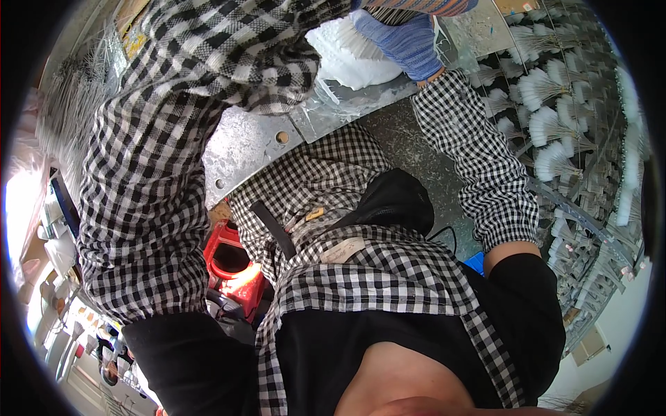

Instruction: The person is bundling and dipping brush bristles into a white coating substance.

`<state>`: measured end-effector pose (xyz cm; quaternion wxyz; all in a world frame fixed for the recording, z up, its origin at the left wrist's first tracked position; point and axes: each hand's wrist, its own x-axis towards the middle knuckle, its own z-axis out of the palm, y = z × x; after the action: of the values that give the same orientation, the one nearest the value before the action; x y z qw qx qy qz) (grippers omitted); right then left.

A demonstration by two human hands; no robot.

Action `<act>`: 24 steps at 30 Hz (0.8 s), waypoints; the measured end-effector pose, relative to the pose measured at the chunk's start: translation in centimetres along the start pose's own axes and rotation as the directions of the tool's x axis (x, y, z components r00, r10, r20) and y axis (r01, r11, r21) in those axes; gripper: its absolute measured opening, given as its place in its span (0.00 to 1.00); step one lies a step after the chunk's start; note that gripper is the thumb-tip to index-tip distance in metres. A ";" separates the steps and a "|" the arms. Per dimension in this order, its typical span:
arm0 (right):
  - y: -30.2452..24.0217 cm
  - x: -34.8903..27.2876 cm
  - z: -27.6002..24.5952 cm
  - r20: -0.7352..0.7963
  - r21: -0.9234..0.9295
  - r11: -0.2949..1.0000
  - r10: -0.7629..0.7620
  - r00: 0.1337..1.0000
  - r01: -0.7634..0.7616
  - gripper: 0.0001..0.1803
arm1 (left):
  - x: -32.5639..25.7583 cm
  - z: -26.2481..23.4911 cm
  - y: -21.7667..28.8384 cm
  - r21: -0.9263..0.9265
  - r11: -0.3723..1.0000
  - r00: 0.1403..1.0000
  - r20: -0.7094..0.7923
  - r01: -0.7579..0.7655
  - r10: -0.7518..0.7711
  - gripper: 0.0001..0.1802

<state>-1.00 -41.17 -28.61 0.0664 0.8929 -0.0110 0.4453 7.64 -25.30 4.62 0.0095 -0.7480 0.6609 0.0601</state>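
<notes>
My right hand, in a blue knitted glove, is at the table's far side with its fingers curled round a bundle of thin, stiff strands. My left hand wears an orange-and-blue striped glove and lies across the top edge of the picture. Its fingers are mostly cut off there, so their grip cannot be made out. Just below the bundle, a thick white foamy-looking mass lies on the metal tabletop. Black-and-white checked sleeves cover both forearms, and the left one hides part of the table.
On the right, a rack holds several white fan-shaped tufts on thin stems. A heap of thin grey strands stands at the far left. Beside my lap is a red plastic object. The table's edge runs close above my checked apron.
</notes>
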 end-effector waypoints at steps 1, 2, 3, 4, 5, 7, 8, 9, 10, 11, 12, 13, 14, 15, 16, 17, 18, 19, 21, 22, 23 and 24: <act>-0.1 0.5 -0.2 0.033 0.054 0.998 0.024 0.999 -0.026 0.30 | -0.2 -0.1 0.1 0.003 1.000 1.000 0.000 0.003 -0.003 0.11; -0.1 0.9 -0.4 0.069 0.105 0.993 0.047 0.997 -0.055 0.30 | -0.3 -0.2 0.3 0.001 1.000 1.000 -0.003 -0.001 0.001 0.11; 0.0 1.2 -0.7 0.107 0.154 0.984 0.069 0.992 -0.085 0.30 | -0.3 -0.2 0.4 -0.003 1.000 1.000 -0.006 -0.007 0.007 0.10; 0.0 1.7 -1.2 0.145 0.200 0.973 0.089 0.985 -0.117 0.30 | -0.3 -0.3 0.5 -0.006 1.000 1.000 -0.010 -0.014 0.014 0.10; 0.1 2.2 -1.8 0.185 0.243 0.958 0.106 0.977 -0.150 0.31 | -0.3 -0.3 0.5 -0.009 1.000 1.000 -0.014 -0.021 0.021 0.10; -0.5 3.4 -2.2 0.265 0.344 0.913 0.130 0.956 -0.220 0.31 | -0.5 0.0 0.2 -0.014 1.000 1.000 -0.011 -0.018 0.018 0.09; -0.8 4.1 -2.4 0.304 0.391 0.884 0.137 0.943 -0.255 0.31 | -0.5 0.1 0.1 -0.016 1.000 1.000 -0.010 -0.017 0.017 0.09; 1.2 4.2 -3.8 0.348 0.372 0.879 0.167 0.923 -0.299 0.32 | 0.8 0.0 0.6 -0.027 0.997 0.996 -0.041 -0.076 0.075 0.08; -0.1 5.6 -4.0 0.375 0.440 0.837 0.158 0.913 -0.326 0.32 | -0.3 -0.6 0.5 -0.015 0.999 0.998 -0.031 -0.050 0.049 0.08; -0.7 6.2 -4.5 0.377 0.445 0.834 0.155 0.913 -0.326 0.32 | -0.5 -0.5 0.4 -0.021 0.999 0.998 -0.032 -0.049 0.049 0.07; -1.6 7.0 -4.9 0.368 0.494 0.804 0.153 0.917 -0.332 0.31 | -0.9 -0.5 0.3 -0.024 0.999 0.998 -0.033 -0.046 0.045 0.07; -2.3 7.6 -5.3 0.354 0.541 0.772 0.150 0.923 -0.333 0.30 | -0.8 -0.4 0.3 -0.023 0.999 0.998 -0.039 -0.044 0.043 0.07; -2.7 7.9 -5.6 0.345 0.551 0.769 0.142 0.928 -0.323 0.30 | -1.1 -0.3 0.3 -0.019 0.999 0.998 -0.044 -0.037 0.036 0.06; -2.9 8.0 -5.8 0.447 0.477 0.829 0.056 0.893 -0.291 0.28 | -1.5 -0.3 0.3 -0.012 1.000 0.999 -0.049 -0.024 0.023 0.06; -3.4 8.4 -5.8 0.537 0.416 0.878 -0.028 0.843 -0.236 0.26 | -1.9 0.0 0.3 0.004 1.000 0.999 -0.052 0.002 -0.002 0.06; -3.6 9.1 -6.9 0.402 0.424 0.892 -0.031 0.915 -0.156 0.29 | -2.3 1.7 -0.6 0.001 0.979 0.897 -0.400 -0.205 0.189 0.06; 3.8 2.1 -2.3 0.211 0.019 0.999 -0.048 0.976 0.045 0.38 | -0.3 0.4 0.5 -0.024 0.965 0.917 -0.318 -0.260 0.239 0.08; 0.1 3.5 -3.8 0.363 0.138 0.990 -0.057 0.930 0.007 0.46 | -0.8 1.4 -0.3 -0.083 0.979 0.970 -0.172 -0.185 0.169 0.13; -3.0 7.1 -5.3 0.106 0.166 0.938 -0.324 0.940 0.305 0.44 | -2.0 3.5 -0.9 0.021 0.983 0.817 -0.552 -0.184 0.165 0.18; -2.8 8.1 -5.6 0.097 0.146 0.938 -0.329 0.939 0.314 0.44 | -1.7 4.2 -0.7 0.136 0.960 0.474 -0.846 -0.246 0.242 0.24; -2.9 9.3 -5.7 0.112 0.198 0.934 -0.323 0.940 0.297 0.42 | -2.4 4.0 -0.4 0.153 0.960 0.472 -0.845 -0.235 0.251 0.24; -3.0 10.0 -6.1 0.131 0.247 0.928 -0.317 0.939 0.278 0.41 | -3.2 4.1 0.4 -0.061 0.950 0.329 -0.943 -0.307 0.046 0.33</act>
<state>0.42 -37.05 -17.30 0.0307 0.9203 0.1697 0.3511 6.60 -21.84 0.90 -0.4608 -0.5667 0.6135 -0.3003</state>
